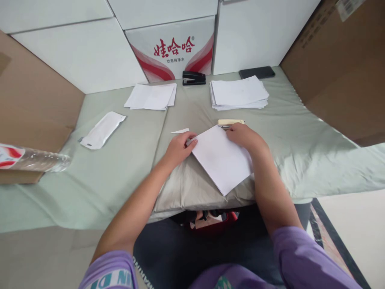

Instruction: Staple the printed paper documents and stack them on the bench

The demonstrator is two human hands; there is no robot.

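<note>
A small stack of white paper sheets lies turned at an angle near the table's front edge. At its left corner my left hand pinches the sheets, thumb on top. My right hand is closed at the upper right edge of the stack, its fingertips partly hidden. Just beyond that hand lies a slim cream-coloured tool with a metal strip; its kind is unclear. A small white paper scrap rests beside my left hand.
Behind are two paper piles, a black stapler and a dark phone. To the left lie a white packet and a plastic bottle. White boxes and brown cartons border the cloth-covered table.
</note>
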